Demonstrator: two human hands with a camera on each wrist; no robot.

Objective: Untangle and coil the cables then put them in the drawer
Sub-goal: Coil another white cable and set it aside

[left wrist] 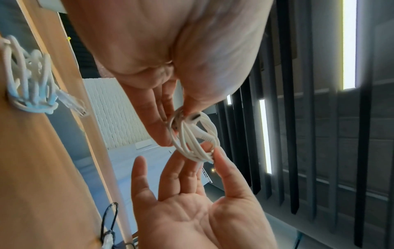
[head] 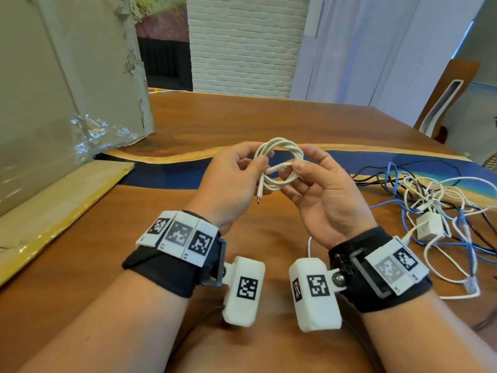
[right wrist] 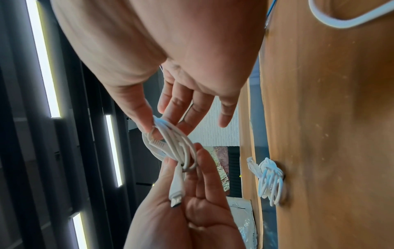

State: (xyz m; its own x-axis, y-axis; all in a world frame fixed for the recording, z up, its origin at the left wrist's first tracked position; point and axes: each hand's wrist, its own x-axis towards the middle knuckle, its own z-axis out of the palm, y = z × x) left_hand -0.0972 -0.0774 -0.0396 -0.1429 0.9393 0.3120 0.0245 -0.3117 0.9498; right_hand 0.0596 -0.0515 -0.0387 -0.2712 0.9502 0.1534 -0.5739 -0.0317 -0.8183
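While raised above the wooden counter [head: 269, 114], held between both hands: a white cable coil [head: 279, 164], wound into a small ring of several loops. Left hand [head: 231, 181] pinching the left side of the ring between thumb and fingertips, grip clamped on the loops. Right hand [head: 322, 195] pinching the right side between thumb and forefinger, grip likewise closed on the cable, remaining fingers loosely spread below. One plug end [head: 258, 198] hanging down from the ring toward the left palm; another plug crossing the middle of the ring.

Seen from the left wrist: same white cable coil [left wrist: 195, 139] gripped at its top by the left hand [left wrist: 170, 50], right hand [left wrist: 192, 210] palm up beneath, forefinger and thumb touching the lower edge of the loops.

Seen from the right wrist: coil [right wrist: 177, 146] between the right hand [right wrist: 181, 67] above and the left hand [right wrist: 187, 219] below, plug lying across the left palm.

Off to the right on the counter: a tangled heap of cables [head: 435, 200], white, blue and black, with a white adapter block [head: 431, 227] lying among them. At left: a large cardboard box [head: 53, 76] standing on the counter, clear tape crumpled on it, a flap [head: 53, 205] lying flat in front. Beyond the far right corner: a wooden chair [head: 451, 95].
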